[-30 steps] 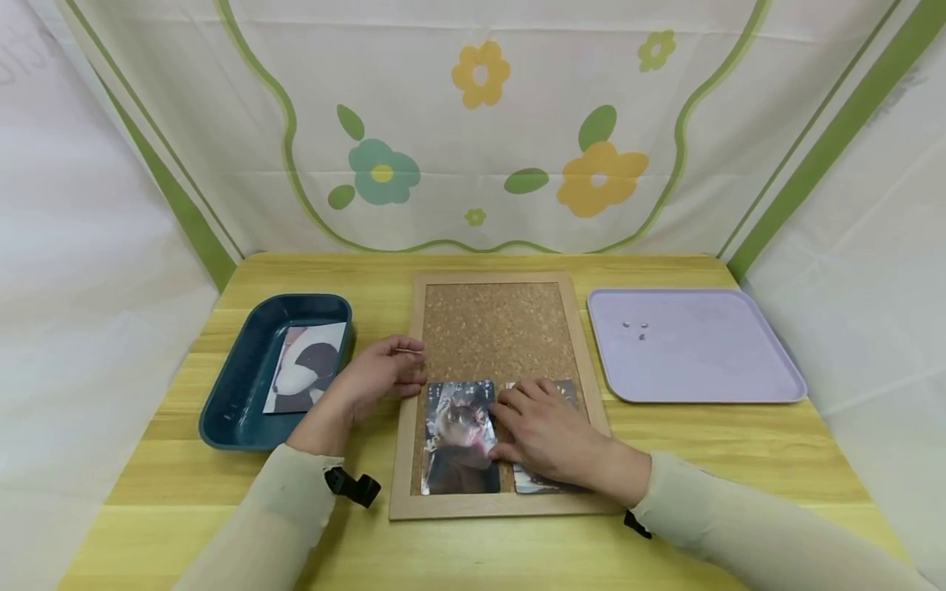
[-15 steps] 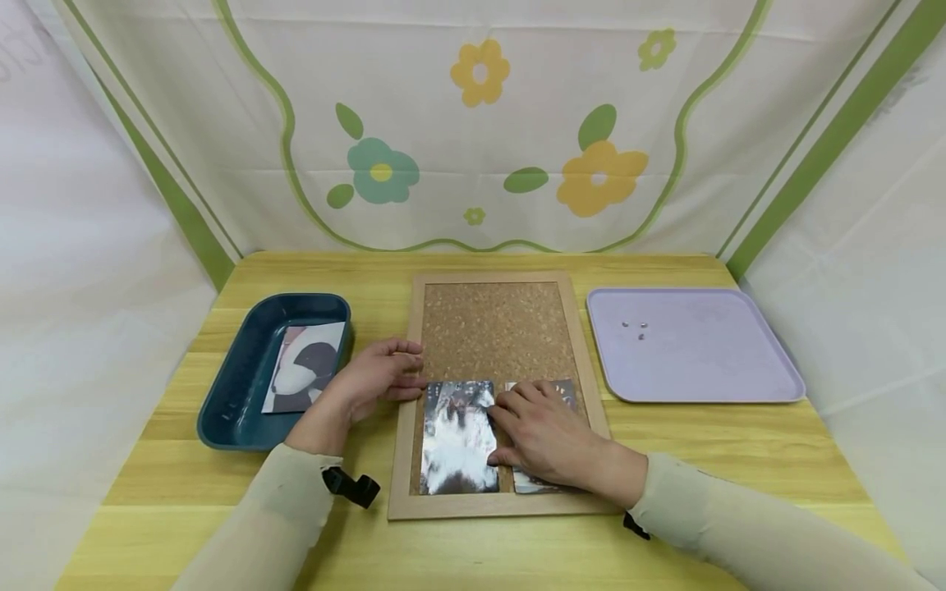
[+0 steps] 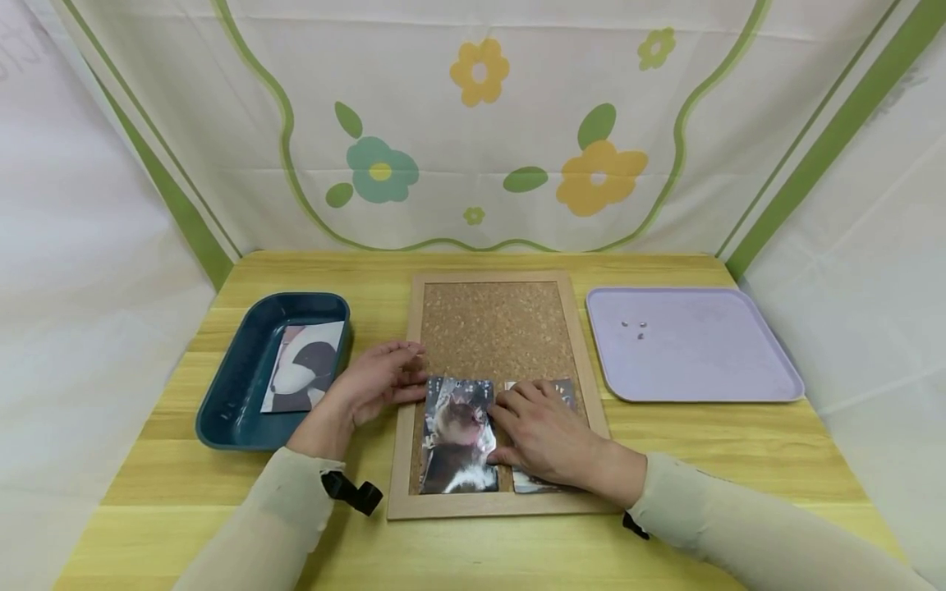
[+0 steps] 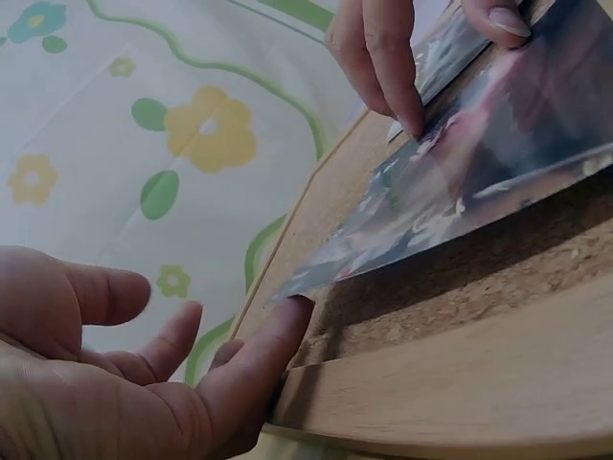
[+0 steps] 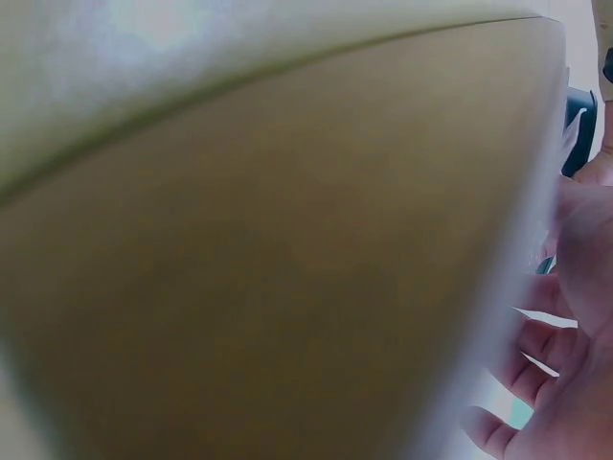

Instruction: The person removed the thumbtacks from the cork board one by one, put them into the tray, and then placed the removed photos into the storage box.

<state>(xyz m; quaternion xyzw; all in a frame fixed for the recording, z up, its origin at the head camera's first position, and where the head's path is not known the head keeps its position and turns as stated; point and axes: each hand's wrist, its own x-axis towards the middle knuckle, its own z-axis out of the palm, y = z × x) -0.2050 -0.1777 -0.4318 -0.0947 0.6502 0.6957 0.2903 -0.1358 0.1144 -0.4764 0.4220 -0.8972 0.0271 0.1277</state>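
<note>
A glossy cat photo lies over the lower left of a wood-framed corkboard. In the left wrist view its left edge is raised off the cork, casting a shadow. My left hand is at the frame's left side, with one fingertip right at the photo's upper left corner. My right hand covers most of a second photo at the lower right. Its thumb and fingertips touch the cat photo's right edge. In the right wrist view, a blurred brown surface hides most of the scene beside my fingers.
To the left stands a dark teal tray holding another picture, printed in white and grey. On the right, a lilac tray carries 3 small metallic pieces. A flowered cloth hangs behind the wooden table.
Glare on the cat photo spread and then faded, and its left side has tilted up slightly. My left fingers have shifted a little at its corner. The right hand has stayed in place.
</note>
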